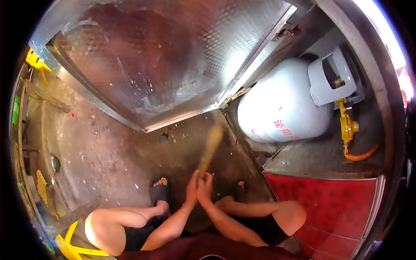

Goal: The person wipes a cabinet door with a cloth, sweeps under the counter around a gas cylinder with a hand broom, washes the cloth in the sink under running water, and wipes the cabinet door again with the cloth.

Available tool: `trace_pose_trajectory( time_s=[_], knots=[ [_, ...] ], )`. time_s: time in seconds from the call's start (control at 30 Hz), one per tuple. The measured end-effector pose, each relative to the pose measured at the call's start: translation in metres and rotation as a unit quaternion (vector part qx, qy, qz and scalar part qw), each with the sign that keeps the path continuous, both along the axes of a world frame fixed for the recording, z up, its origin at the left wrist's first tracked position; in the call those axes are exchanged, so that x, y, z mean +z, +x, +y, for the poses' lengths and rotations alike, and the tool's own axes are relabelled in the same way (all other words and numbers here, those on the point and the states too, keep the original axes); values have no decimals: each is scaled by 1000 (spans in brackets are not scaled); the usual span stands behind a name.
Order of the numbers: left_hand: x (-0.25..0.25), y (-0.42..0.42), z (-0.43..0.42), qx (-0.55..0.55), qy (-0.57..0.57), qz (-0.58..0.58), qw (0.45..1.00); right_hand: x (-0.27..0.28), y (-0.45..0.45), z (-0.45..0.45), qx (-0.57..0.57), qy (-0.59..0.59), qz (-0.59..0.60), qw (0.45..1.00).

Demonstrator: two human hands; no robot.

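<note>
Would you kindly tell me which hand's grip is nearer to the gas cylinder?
Right. The gas cylinder is ahead and right of both; the right grip is on the side of the stick toward it, the left grip on the far side.

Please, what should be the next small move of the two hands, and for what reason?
Probably a slight rub of the left hand against the right hand, to turn the stick. The palms seem to face each other with its near end between them, and its blurred far end points away over the floor, apparently with room to turn.
</note>
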State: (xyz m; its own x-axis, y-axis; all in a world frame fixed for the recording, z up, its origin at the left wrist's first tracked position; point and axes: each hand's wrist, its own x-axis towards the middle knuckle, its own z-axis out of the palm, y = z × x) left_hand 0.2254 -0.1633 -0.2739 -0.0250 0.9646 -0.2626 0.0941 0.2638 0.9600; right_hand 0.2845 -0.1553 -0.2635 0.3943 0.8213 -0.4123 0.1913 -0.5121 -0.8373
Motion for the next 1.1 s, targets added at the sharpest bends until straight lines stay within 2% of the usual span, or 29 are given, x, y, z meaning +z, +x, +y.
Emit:
trace_pose_trajectory(
  time_s=[0.07,0.1,0.2,0.23,0.33,0.37,0.47,0.5,0.6,0.63,0.7,0.73,0.8,0.87,0.9,0.93,1.0,1.03,1.07,1.1],
  knots=[
    [-17,13,10,-165,-10,57,985,-17,21,0,-117,-45,-37,991],
    [-39,20,15,-191,-37,36,980,-19,25,6,-140,-52,-38,988],
    [-63,25,42,-21,-129,80,988,-13,33,54,127,-107,-49,985],
    [-50,18,54,31,-143,53,988,-13,31,55,139,-89,-14,986],
    [-5,9,59,153,-92,-17,984,-12,23,57,171,-34,89,981],
    [-13,13,48,147,-45,33,988,-11,22,57,182,-16,122,976],
    [-46,28,34,-12,-5,38,999,-19,37,25,48,-8,-36,998],
    [-49,30,39,-50,-20,27,998,-16,35,27,7,-36,-35,999],
    [-44,20,62,79,-111,-14,991,-5,39,54,158,-78,69,982],
    [-33,13,72,118,-110,-5,987,-7,43,62,218,-49,141,964],
    [-8,2,70,195,-114,15,974,-10,35,57,193,18,170,966],
    [1,0,60,170,-79,22,982,-5,30,53,180,50,183,965],
    [13,3,27,115,-9,32,993,2,30,32,90,54,67,992],
    [5,7,-27,-18,-5,89,996,-6,36,2,1,47,-74,996],
    [-2,7,-55,-82,-2,118,990,-10,38,-11,-84,54,-99,990],
    [-3,6,-72,-144,1,147,979,-30,48,-26,-85,-3,-127,988],
    [13,-11,-62,-216,-134,251,934,-74,78,-55,-84,-116,-179,973],
    [18,-25,-59,-249,-199,300,899,-68,86,-64,-66,-127,-180,973],
    [-7,-39,-62,-194,-155,357,901,-57,93,-66,-47,-135,-182,973],
    [-5,-51,-55,-158,-140,385,899,-48,97,-69,-26,-145,-182,972]
  ],
)
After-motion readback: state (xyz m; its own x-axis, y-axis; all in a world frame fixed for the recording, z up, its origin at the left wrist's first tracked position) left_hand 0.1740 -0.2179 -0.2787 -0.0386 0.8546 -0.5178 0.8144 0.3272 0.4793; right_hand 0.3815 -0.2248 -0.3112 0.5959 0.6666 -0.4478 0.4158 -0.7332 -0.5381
